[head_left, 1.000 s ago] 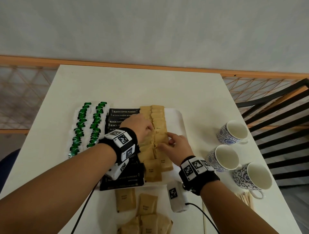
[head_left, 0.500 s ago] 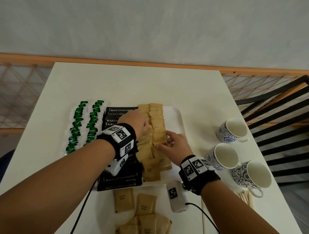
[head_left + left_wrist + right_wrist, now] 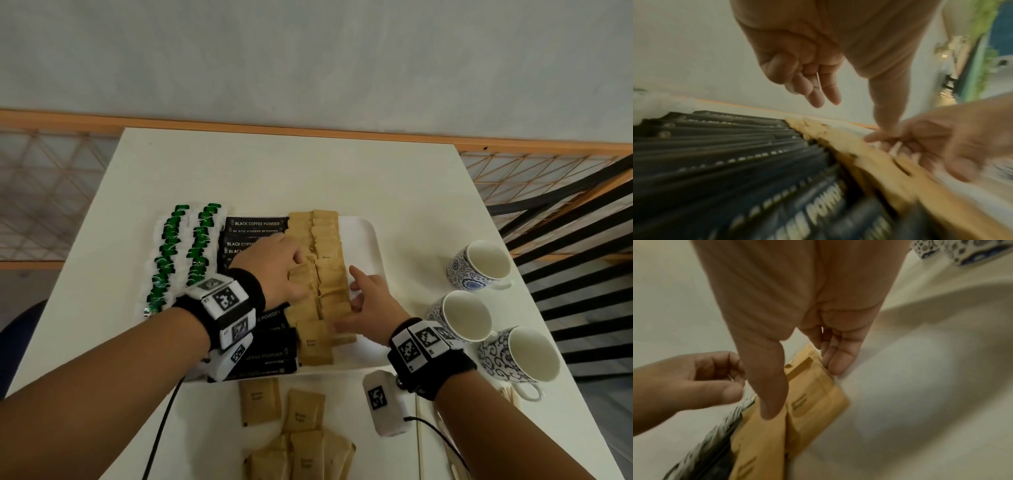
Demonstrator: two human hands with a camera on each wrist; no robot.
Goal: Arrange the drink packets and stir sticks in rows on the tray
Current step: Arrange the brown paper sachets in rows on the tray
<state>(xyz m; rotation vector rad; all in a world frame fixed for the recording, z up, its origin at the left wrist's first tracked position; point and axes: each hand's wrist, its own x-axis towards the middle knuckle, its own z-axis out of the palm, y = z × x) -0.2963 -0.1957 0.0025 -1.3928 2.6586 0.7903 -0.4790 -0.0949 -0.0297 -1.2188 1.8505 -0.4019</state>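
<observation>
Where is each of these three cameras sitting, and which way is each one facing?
Head: worn high, looks forward and down on the table, tray and three cups; both forearms, left hand and right hand show.
Left wrist: low over the black coffee packets, looks along the left palm and fingers.
Right wrist: above the tray's right side, looks along the right hand's fingers at the brown sugar packets.
Shared: each wrist view shows the brown packets and the other hand.
</observation>
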